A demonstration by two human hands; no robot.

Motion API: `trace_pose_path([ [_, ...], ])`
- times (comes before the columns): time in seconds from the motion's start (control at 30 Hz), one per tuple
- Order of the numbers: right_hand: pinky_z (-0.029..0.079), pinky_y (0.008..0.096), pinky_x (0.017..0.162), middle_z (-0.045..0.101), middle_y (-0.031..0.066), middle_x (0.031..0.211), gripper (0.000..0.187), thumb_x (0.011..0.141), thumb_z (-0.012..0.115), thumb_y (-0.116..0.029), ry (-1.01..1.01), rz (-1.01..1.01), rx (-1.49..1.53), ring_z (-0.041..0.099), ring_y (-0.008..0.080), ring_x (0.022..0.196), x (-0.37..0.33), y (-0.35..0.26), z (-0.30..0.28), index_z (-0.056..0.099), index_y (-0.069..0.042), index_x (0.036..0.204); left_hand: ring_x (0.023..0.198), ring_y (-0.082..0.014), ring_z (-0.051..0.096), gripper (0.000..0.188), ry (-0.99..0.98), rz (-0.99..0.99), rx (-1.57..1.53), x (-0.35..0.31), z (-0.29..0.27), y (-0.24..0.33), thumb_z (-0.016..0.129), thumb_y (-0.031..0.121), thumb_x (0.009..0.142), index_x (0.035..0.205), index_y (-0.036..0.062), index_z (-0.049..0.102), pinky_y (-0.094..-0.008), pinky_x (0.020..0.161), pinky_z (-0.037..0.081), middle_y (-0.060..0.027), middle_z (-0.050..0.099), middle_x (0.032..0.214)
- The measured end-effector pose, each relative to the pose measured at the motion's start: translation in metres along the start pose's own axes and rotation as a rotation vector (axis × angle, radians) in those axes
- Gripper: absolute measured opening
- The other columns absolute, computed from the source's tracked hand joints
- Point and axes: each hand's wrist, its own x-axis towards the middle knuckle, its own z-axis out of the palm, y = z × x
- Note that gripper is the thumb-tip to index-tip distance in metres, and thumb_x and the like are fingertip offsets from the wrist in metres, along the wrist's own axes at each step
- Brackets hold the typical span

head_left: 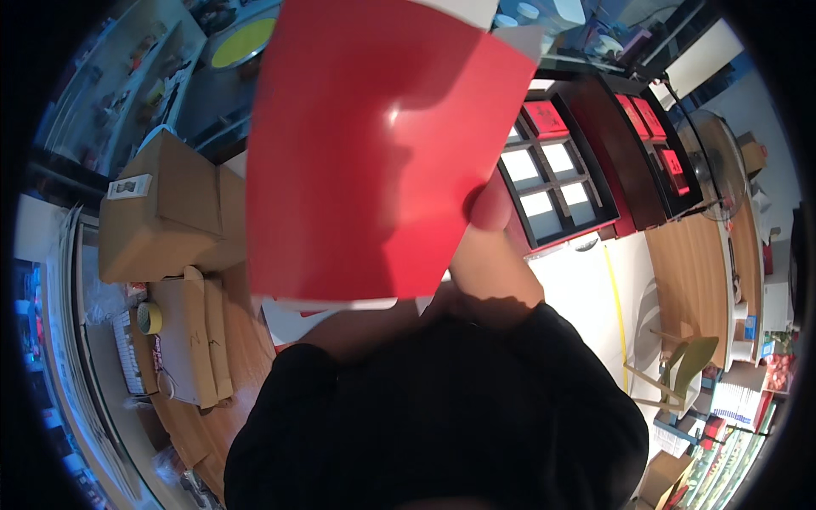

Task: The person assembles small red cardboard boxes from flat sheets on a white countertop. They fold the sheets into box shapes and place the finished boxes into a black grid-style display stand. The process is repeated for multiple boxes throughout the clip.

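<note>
A large, glossy red sheet-like piece (pixel 340 170), paper or card, is held up close and fills the upper middle of the head view. Pale strips show along its top and bottom edges; whether it is a single sheet or a folded bag I cannot tell. My right hand (pixel 491 208) grips its right edge, with the thumb side showing and the other fingers hidden. My left forearm (pixel 357 330) runs in under the lower edge, and the hand itself is covered by the red piece. Just right of my right hand lies a black divided box (pixel 565 225) with white-bottomed compartments and a red small box (pixel 545 119) in one corner.
A dark-red case (pixel 625 153) holding red small boxes stands further right, near a fan (pixel 718 161). Cardboard boxes (pixel 161 212) are stacked at left, with a tape roll (pixel 150 318) beside them. A green chair (pixel 690 365) stands at lower right.
</note>
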Motion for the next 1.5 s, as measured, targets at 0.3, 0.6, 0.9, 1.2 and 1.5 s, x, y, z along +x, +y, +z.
trace_pose_path([
  [0.3,0.045,0.031,0.085,0.059,0.0116,0.108,0.08,0.059,0.083,-0.033,0.062,0.137,-0.271,0.057,0.0204,0.097,-0.079,-0.05,-0.031,0.048,0.002,0.122,0.119,-0.0209,0.046,0.054,-0.07,0.582,0.024,-0.087,-0.037,0.136,0.048,0.042,0.091,0.13,0.0053,0.041,-0.0368,0.098,0.038,-0.0145,0.046,0.13],
  [0.6,0.046,0.0332,0.087,0.054,0.0133,0.119,0.094,0.058,0.084,-0.017,0.288,0.49,-0.43,0.057,0.0203,0.1,-0.096,-0.045,-0.007,0.032,-0.002,0.135,0.111,-0.0212,0.047,0.056,-0.228,1.248,0.744,-0.154,0.014,0.171,0.061,0.018,0.082,0.13,0.0047,0.035,-0.0344,0.093,0.04,-0.012,0.043,0.122],
  [0.9,0.052,0.0281,0.072,0.054,0.01,0.106,0.054,0.067,0.075,-0.007,0.391,0.135,-1.246,0.058,0.0196,0.089,-0.071,-0.053,0.022,0.053,-0.008,0.117,0.093,-0.0194,0.051,0.034,-0.113,1.473,0.928,-0.151,0.002,0.171,0.058,0.01,0.081,0.113,0.0049,0.046,-0.03,0.079,0.043,-0.0123,0.047,0.106],
  [1.2,0.053,0.0273,0.067,0.054,0.0087,0.098,0.042,0.063,0.078,-0.009,0.343,0.191,-1.422,0.06,0.0199,0.085,-0.068,-0.053,0.022,0.058,-0.006,0.1,0.09,-0.0219,0.051,0.031,-0.144,1.488,1.065,-0.15,-0.008,0.172,0.061,0.009,0.079,0.106,0.0055,0.046,-0.0312,0.076,0.043,-0.0137,0.047,0.102],
  [1.5,0.053,0.0267,0.067,0.054,0.0106,0.093,0.037,0.061,0.08,-0.01,0.247,0.182,-1.517,0.061,0.0213,0.083,-0.067,-0.05,0.024,0.06,-0.003,0.092,0.086,-0.0224,0.051,0.027,-0.138,1.525,1.123,-0.15,-0.018,0.17,0.064,0.013,0.079,0.1,0.0049,0.048,-0.0296,0.069,0.044,-0.0132,0.048,0.098],
])
